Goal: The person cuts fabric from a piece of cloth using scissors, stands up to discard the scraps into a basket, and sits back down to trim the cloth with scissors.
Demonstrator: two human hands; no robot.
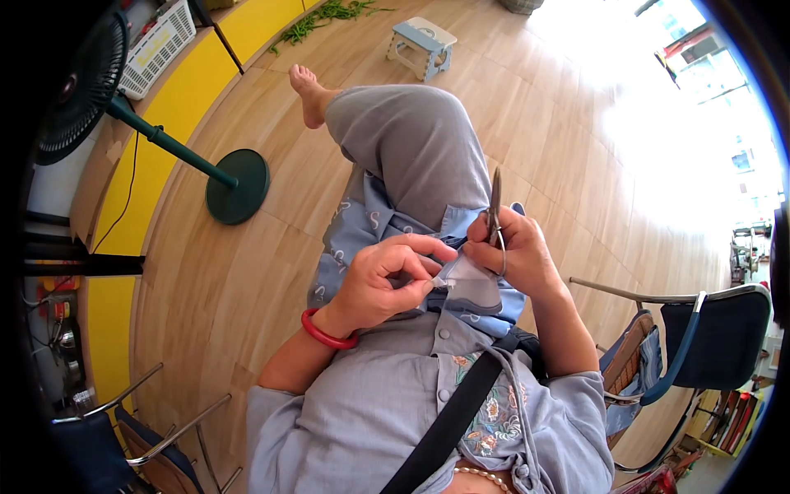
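My left hand (391, 276), with a red bangle at the wrist, pinches a small white frayed edge (442, 282) of a light blue-grey cloth piece. In my right hand (514, 251) are dark metal scissors (494, 206), their blades pointing up and away from me. The fingers of that hand also touch the upper right part of the cloth (473, 284). More blue patterned fabric (341, 247) lies over my lap beneath both hands.
A green fan base (238, 186) stands on the wooden floor at left, beside yellow cabinets (185, 90). A small folding stool (422, 43) is ahead. Chairs stand at right (716, 333) and lower left (90, 449). Green plant stalks (333, 11) lie at the top.
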